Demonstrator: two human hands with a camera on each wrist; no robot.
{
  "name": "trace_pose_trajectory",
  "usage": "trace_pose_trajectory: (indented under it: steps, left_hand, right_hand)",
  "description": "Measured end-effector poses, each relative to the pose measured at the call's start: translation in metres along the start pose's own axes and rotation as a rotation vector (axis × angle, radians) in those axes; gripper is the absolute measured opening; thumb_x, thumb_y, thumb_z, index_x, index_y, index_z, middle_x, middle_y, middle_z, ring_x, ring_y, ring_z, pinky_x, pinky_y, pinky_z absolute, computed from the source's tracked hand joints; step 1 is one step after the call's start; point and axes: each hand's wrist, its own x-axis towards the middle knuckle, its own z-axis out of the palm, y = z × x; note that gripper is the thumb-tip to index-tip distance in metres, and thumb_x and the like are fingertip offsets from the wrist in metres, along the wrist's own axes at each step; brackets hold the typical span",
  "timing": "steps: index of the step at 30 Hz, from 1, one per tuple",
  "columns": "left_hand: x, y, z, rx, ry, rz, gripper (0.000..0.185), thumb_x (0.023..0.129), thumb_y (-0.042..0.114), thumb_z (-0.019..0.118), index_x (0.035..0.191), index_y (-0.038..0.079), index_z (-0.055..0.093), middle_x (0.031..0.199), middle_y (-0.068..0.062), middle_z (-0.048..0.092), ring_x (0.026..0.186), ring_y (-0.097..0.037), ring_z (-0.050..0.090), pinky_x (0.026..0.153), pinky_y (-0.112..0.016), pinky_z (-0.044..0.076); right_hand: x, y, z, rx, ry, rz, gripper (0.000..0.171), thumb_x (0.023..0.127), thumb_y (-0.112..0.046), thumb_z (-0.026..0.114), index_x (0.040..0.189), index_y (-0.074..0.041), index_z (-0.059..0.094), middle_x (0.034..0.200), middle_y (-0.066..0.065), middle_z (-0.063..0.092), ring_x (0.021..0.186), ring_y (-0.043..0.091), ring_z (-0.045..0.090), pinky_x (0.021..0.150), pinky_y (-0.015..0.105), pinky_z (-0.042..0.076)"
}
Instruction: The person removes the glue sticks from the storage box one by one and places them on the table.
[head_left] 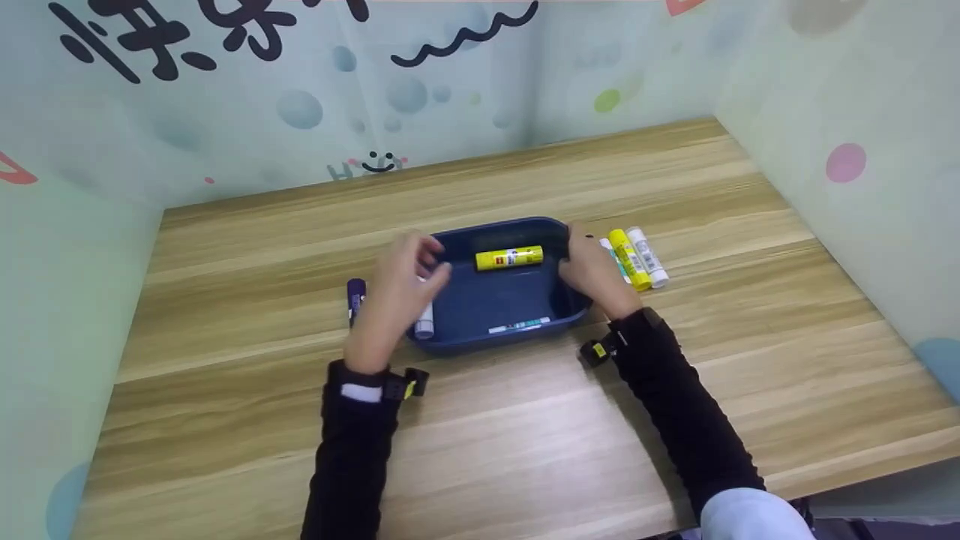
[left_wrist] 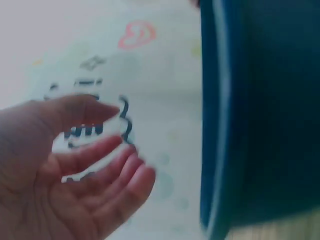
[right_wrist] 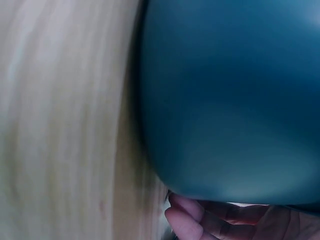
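A dark blue plastic basin (head_left: 495,296) sits on the table between both hands. Its right end is gripped by my right hand (head_left: 598,270), whose fingers (right_wrist: 185,225) show against the outer wall in the right wrist view. My left hand (head_left: 395,292) is at the left end, slightly blurred. In the left wrist view its thumb and fingers are spread, holding nothing, apart from the basin wall (left_wrist: 225,120). Inside the basin are a yellow glue stick (head_left: 510,258), a white glue stick (head_left: 424,322) partly behind the left hand, and a slim white-and-green marker (head_left: 519,325) along the front wall.
On the table (head_left: 247,360), a dark purple stick (head_left: 356,296) stands out left of the left hand. Right of the basin lie a yellow glue stick (head_left: 630,259), a white one (head_left: 648,258) and a partly hidden white-and-green item (head_left: 611,251). Patterned walls (head_left: 465,97) enclose the back and sides.
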Motion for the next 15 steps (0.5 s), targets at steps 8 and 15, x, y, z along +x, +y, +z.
trace_pose_trajectory:
  steps: [8,15]
  left_hand:
    - [-0.002,0.008,0.044,0.181,-0.447,0.115,0.024,0.088,0.021,0.055,0.101,0.003,0.062,0.097,-0.011,0.063,0.090,-0.022,0.058,0.082,-0.033,0.048]
    - [-0.001,0.004,0.053,0.197,-0.602,0.035,0.042,0.092,0.040,0.047,0.102,0.002,0.063,0.092,-0.009,0.064,0.084,-0.018,0.057,0.079,-0.033,0.048]
  right_hand:
    - [0.001,0.000,0.000,0.007,-0.011,0.016,0.046,0.083,-0.009,0.046,0.125,0.004,0.033,0.114,0.029,0.053,0.097,0.038,0.056,0.081,0.048,0.046]
    - [0.001,0.001,0.000,0.024,-0.016,0.012,0.046,0.083,-0.008,0.046,0.125,0.005,0.033,0.115,0.029,0.053,0.099,0.038,0.055,0.083,0.049,0.046]
